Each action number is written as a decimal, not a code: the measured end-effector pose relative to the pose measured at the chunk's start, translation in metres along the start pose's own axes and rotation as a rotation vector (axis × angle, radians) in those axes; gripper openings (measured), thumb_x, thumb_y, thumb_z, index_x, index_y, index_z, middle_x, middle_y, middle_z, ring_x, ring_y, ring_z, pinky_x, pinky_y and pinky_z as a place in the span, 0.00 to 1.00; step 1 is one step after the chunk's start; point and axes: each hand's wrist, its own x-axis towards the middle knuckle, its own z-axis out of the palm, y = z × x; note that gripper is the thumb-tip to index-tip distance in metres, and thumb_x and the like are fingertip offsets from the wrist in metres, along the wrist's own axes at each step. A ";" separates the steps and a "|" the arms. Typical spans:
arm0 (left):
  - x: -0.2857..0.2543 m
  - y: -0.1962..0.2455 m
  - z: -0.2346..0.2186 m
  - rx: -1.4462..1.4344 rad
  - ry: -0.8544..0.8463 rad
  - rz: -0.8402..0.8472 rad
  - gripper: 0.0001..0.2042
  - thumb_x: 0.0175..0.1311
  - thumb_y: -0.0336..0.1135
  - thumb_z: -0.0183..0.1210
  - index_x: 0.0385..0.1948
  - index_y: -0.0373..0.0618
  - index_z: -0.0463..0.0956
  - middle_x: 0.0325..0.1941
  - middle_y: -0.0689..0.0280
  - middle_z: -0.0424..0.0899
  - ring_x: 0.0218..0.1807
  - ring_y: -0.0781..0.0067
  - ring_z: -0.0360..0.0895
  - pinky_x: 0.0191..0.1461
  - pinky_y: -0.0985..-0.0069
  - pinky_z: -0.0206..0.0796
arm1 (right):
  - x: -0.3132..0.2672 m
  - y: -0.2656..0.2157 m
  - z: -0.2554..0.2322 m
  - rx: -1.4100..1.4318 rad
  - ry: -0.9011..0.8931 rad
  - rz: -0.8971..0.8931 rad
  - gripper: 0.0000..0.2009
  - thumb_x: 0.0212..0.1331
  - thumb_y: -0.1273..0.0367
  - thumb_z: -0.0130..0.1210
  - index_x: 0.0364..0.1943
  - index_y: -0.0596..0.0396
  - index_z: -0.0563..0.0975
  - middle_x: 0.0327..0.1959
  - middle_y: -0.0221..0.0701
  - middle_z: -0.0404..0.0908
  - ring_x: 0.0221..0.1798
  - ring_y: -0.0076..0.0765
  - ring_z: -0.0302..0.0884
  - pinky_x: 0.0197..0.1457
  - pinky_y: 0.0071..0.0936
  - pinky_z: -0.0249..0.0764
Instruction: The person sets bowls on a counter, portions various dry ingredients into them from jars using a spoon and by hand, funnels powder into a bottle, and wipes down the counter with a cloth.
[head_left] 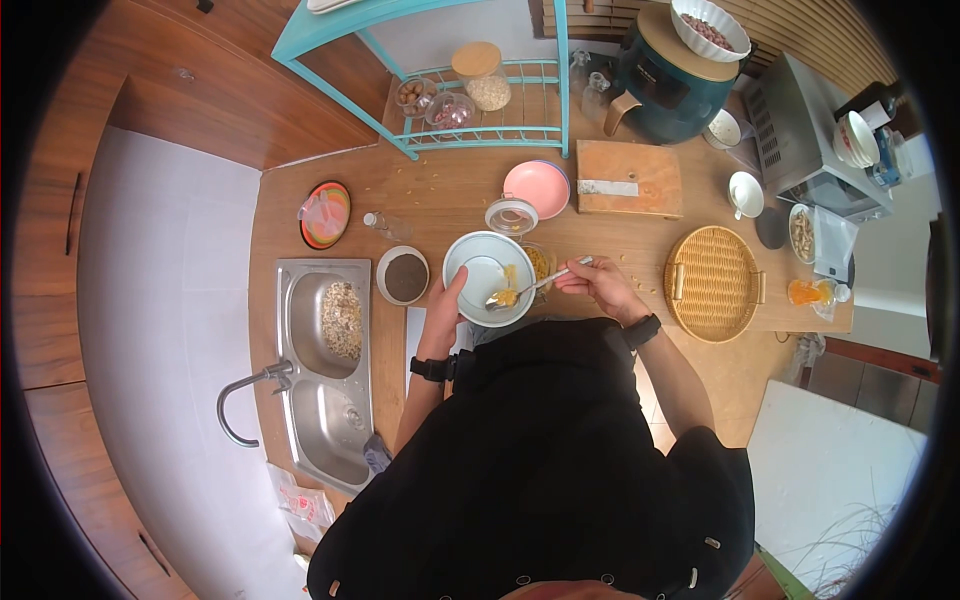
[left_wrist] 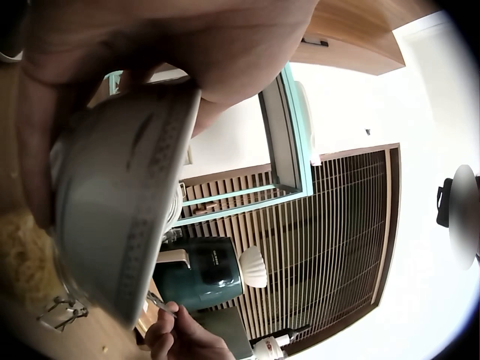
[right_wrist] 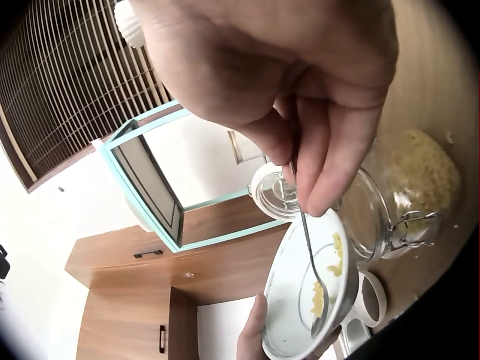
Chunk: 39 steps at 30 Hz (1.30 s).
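My left hand grips the side of a white bowl, thumb at the rim. The bowl is tilted and holds a few small yellow pieces, apparently pasta. My right hand pinches the handle of a metal spoon between thumb and fingers. The spoon's head lies inside the bowl with yellow pieces on it. Right beside the bowl is a clip-top glass jar of the same yellow pieces, partly hidden by the bowl in the head view. Its round glass lid stands flipped open.
Left of the bowl are a dark-filled bowl and a double sink. Beyond stand a pink plate, a wooden board and a turquoise rack. A wicker tray lies to the right.
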 end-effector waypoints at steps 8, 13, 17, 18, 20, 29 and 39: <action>-0.011 0.011 -0.009 0.070 0.073 0.013 0.23 0.72 0.44 0.55 0.64 0.44 0.68 0.56 0.62 0.81 0.52 0.70 0.83 0.43 0.73 0.81 | -0.012 -0.025 -0.014 -0.111 0.091 -0.258 0.15 0.73 0.65 0.51 0.47 0.67 0.78 0.42 0.39 0.85 0.44 0.32 0.85 0.53 0.25 0.81; -0.009 0.012 -0.014 0.070 0.108 0.076 0.23 0.72 0.44 0.56 0.64 0.43 0.68 0.56 0.61 0.80 0.53 0.69 0.83 0.44 0.72 0.81 | -0.026 -0.028 -0.009 -0.342 0.161 -0.450 0.12 0.71 0.67 0.54 0.45 0.65 0.80 0.40 0.38 0.86 0.40 0.32 0.85 0.47 0.26 0.80; -0.010 0.015 -0.012 0.114 0.088 0.093 0.23 0.72 0.43 0.56 0.64 0.43 0.68 0.56 0.61 0.80 0.53 0.69 0.83 0.44 0.72 0.81 | -0.055 -0.041 0.029 -1.003 0.237 -0.717 0.08 0.66 0.71 0.58 0.41 0.62 0.82 0.36 0.42 0.85 0.37 0.42 0.84 0.42 0.33 0.78; -0.010 0.017 -0.009 0.109 0.081 0.100 0.24 0.72 0.44 0.56 0.64 0.42 0.68 0.55 0.61 0.81 0.52 0.70 0.83 0.44 0.74 0.80 | -0.058 -0.043 0.038 -1.011 0.233 -0.924 0.07 0.65 0.72 0.58 0.40 0.61 0.83 0.35 0.43 0.85 0.36 0.46 0.83 0.41 0.35 0.78; -0.014 0.021 -0.001 0.106 0.071 0.103 0.24 0.71 0.44 0.57 0.64 0.42 0.68 0.54 0.61 0.82 0.51 0.71 0.83 0.43 0.75 0.80 | -0.059 -0.043 0.053 -0.960 0.221 -0.943 0.07 0.65 0.72 0.58 0.41 0.61 0.82 0.35 0.43 0.85 0.35 0.51 0.83 0.41 0.37 0.78; -0.012 0.022 0.010 0.164 0.012 0.141 0.24 0.70 0.44 0.58 0.62 0.41 0.70 0.45 0.62 0.85 0.40 0.74 0.86 0.33 0.79 0.80 | -0.038 -0.037 0.073 -0.987 0.315 -0.764 0.07 0.63 0.71 0.58 0.38 0.62 0.82 0.22 0.45 0.82 0.22 0.48 0.82 0.29 0.37 0.77; -0.020 0.029 0.015 0.247 -0.010 0.166 0.25 0.70 0.43 0.58 0.63 0.39 0.68 0.48 0.60 0.84 0.42 0.74 0.85 0.35 0.79 0.79 | -0.035 -0.038 0.083 -0.829 0.364 -0.807 0.07 0.63 0.71 0.58 0.37 0.64 0.82 0.23 0.49 0.81 0.24 0.48 0.84 0.29 0.36 0.78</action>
